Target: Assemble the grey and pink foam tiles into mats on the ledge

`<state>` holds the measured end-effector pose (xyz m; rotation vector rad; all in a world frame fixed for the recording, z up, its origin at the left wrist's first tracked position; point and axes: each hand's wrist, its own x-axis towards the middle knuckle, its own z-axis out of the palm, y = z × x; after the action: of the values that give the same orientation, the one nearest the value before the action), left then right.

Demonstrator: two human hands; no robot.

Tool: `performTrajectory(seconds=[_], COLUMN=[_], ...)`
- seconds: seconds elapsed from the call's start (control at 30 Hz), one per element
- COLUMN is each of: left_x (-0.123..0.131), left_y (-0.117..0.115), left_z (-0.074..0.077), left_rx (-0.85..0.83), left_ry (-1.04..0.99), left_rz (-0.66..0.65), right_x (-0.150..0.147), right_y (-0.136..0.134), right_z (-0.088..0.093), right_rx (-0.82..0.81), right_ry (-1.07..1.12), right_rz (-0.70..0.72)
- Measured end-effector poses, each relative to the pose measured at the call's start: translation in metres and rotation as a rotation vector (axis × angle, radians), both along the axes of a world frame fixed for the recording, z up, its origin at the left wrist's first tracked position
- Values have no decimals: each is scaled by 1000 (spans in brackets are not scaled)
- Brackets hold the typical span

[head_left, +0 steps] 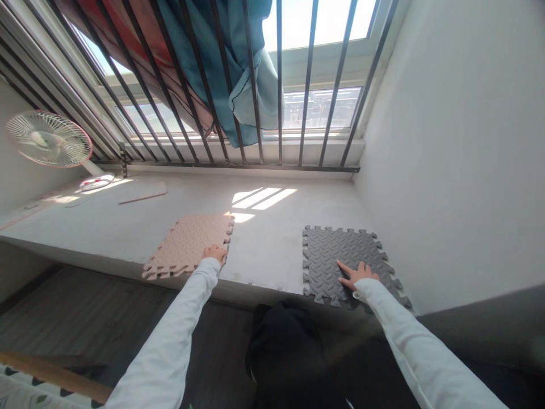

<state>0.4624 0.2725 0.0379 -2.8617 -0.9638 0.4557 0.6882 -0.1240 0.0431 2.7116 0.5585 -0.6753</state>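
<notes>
1. Pink foam tile [193,236] lay flat on the pale ledge [264,255], to the person's left, its jigsaw-toothed near side at the ledge's front edge.
2. The dark grey foam tile [321,250] lay on the same ledge to the right, well apart from the pink one, close to the white wall [460,142]; its surface carried a raised tread pattern, and its near side also reached the front edge.
3. The left hand [215,253] rested at the pink tile's right edge with the fingers curled over it; whether they pinched the foam or merely lay on it, I could not tell.
4. The right hand [359,275] was spread palm down over the dark tile, thumb and fingers wide apart, with nothing enclosed in them.
5. Both forearms wore white sleeves [170,335] and reached forward, well separated.
6. A thin stick [142,198] lay behind the pink tile, and a fan [49,139] leaned farther back at the left.
7. Patches of sunlight [275,199] fell between and behind the tiles.
8. Along the back ran a dark railing [298,167], with teal cloth [202,34] and red cloth [149,34] hanging near the window [319,108].
</notes>
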Motion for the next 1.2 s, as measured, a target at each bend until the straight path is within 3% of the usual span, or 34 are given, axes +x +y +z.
performTrajectory(seconds=[0.37, 0.47, 0.53, 0.63, 0.7, 0.77, 0.87, 0.97, 1.1, 1.2], left_x=[4, 12, 22, 40, 49, 54, 55, 55, 63, 72], left_y=[-8, -23, -49, -116, -170, -223, -281, -310, -319, -318], left_z=[6, 13, 16, 17, 14, 9, 2, -2, -4, -4], left_rx=[-36, -6, 29, -20, -203, -268, -347, -416, -458, -461], left_ry=[-18, -59, -121, -215, -261, -259, -258, -184, -146, -84], left_rz=[36, 67, 44, -143, -387, -492, -437, -253, -132, -72], right_x=[-1, -3, -3, 4, 7, 1, -35, -104, -199, -242], right_y=[-1, -1, -1, -5, -12, -23, -47, -71, -93, -103], right_z=[2, 3, 2, -4, -10, -18, -31, -42, -55, -67], right_rx=[11, 34, 70, 167, 338, 623, 1058, 1350, 1464, 1510], right_ry=[-1, -15, -28, -46, -61, -107, -213, -95, 180, 252], right_rz=[2, 7, 6, -38, -77, -120, -257, -435, -507, -548])
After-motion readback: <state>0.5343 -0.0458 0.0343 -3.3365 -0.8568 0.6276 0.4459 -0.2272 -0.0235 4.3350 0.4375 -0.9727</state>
